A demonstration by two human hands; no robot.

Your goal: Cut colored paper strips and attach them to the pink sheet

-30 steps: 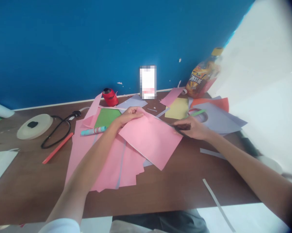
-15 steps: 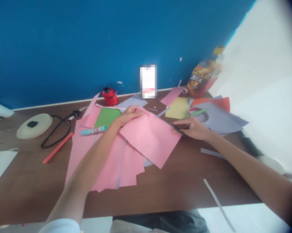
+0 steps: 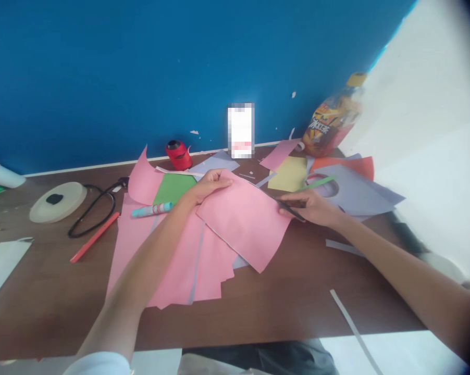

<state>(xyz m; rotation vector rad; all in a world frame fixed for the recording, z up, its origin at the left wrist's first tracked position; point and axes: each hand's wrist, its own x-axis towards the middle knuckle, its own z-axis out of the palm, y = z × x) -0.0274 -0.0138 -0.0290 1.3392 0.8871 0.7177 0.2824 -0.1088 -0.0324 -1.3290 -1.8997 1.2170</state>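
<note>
Bottle (image 3: pixel 331 125), contents unclear; left hand (image 3: pixel 211 186) closed on pink sheet (image 3: pixel 245 224), right hand (image 3: pixel 315 208) around scissors (image 3: pixel 292 210)

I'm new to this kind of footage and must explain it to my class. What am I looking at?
There is no machine here: these are a person's own bare hands, seen by one camera worn on the head, looking forward and down. The left hand pinches a pink sheet near its upper end. The right hand holds a dark tool, probably scissors, at the sheet's edge. On the brown table lie more pink paper, a light-blue tube and a round white base; a drink bottle stands at the back.
</note>
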